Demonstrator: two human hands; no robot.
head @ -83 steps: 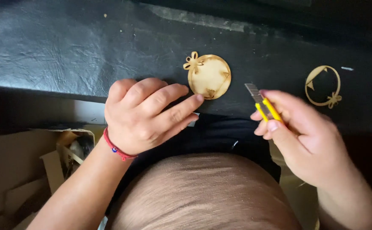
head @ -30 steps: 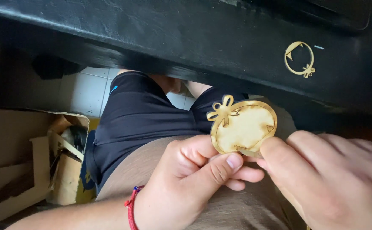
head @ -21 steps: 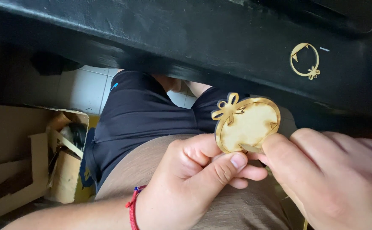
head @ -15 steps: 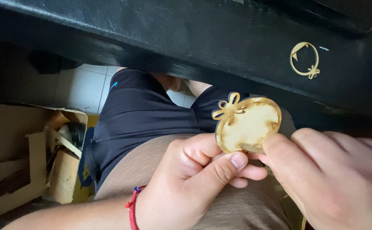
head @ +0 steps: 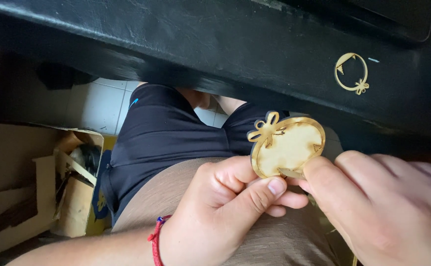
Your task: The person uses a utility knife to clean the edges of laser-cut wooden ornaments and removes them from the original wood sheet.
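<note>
L hand pinches wooden disc steady; R hand at 4 o'clock grips blade w/ tip on its edge.

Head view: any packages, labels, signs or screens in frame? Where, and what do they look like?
Open cardboard box: on the floor at lower left, brown, flaps up, scraps inside, one yellow panel.
Flat cardboard sheets: far left beside the box, plain brown.
No labels, signs or screens show.
</note>
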